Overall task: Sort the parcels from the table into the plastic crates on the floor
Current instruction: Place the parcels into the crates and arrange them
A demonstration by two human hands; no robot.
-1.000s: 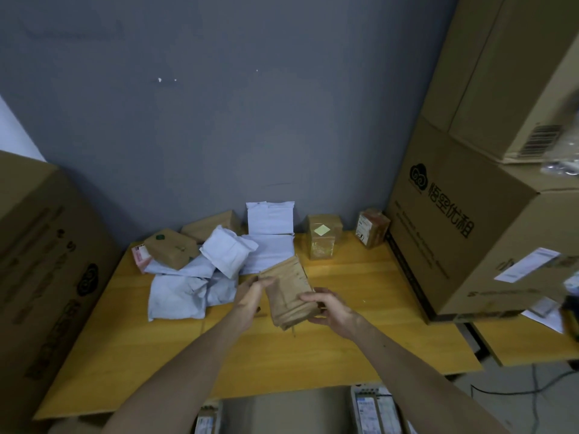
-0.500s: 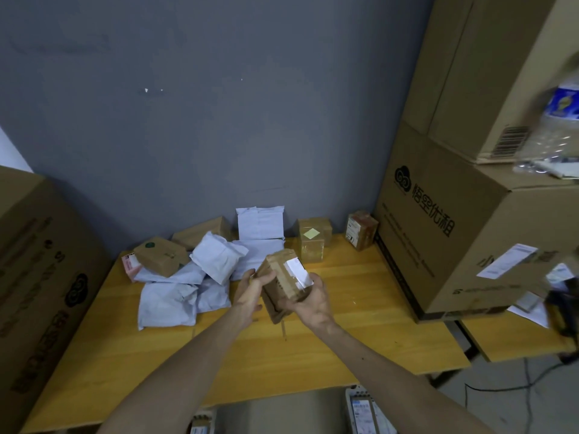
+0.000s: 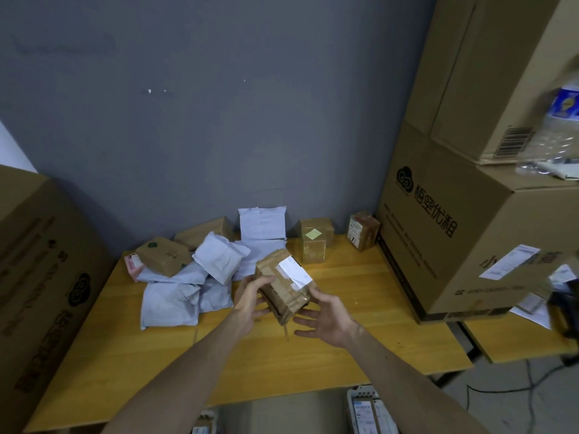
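Observation:
A brown taped parcel [image 3: 282, 288] with a white label on top is held above the middle of the yellow table [image 3: 344, 355]. My left hand [image 3: 250, 297] grips its left end, thumb on top. My right hand [image 3: 327, 316] is at its right end, fingers spread and fairly straight under the corner. More parcels lie behind: a heap of white bags [image 3: 175, 296], a brown box with a green sticker [image 3: 163, 255], a white envelope [image 3: 261, 223], a box with a yellow note [image 3: 313, 242] and a small labelled box [image 3: 363, 230]. Crates [image 3: 365, 408] show partly below the table's front edge.
Stacked large cardboard boxes [image 3: 470, 245] take up the table's right end, with a plastic bottle [image 3: 560, 126] on them. Another big carton [image 3: 40, 292] stands at the left. A grey wall runs behind. Cables lie on the floor at the lower right.
The parcel has been turned over in both hands, so its white label now faces up. My right hand's fingers have loosened and spread beneath it.

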